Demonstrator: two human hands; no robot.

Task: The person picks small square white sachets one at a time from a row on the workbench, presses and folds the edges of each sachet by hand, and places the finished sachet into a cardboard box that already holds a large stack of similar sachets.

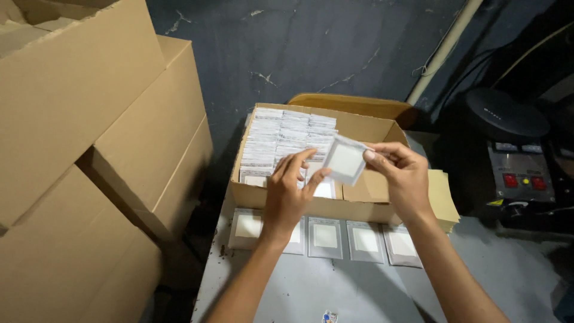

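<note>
My right hand (pixel 402 175) pinches a small clear sachet (pixel 345 159) with a white square pad inside, held above an open cardboard box (pixel 359 206). My left hand (pixel 288 191) touches the sachet's lower left edge with its fingertips, fingers curled over the box's front wall. The box holds rows of stacked white sachets (pixel 286 139) filling its left half. On the grey table (pixel 335 287) in front of the box lies a row of several flat sachets (pixel 326 237).
Large stacked cardboard cartons (pixel 89 155) rise at the left. A black machine with red buttons (pixel 521 176) stands at the right. A stack of tan card sheets (pixel 445 200) lies beside the box. A pipe (pixel 442 51) runs up the dark wall.
</note>
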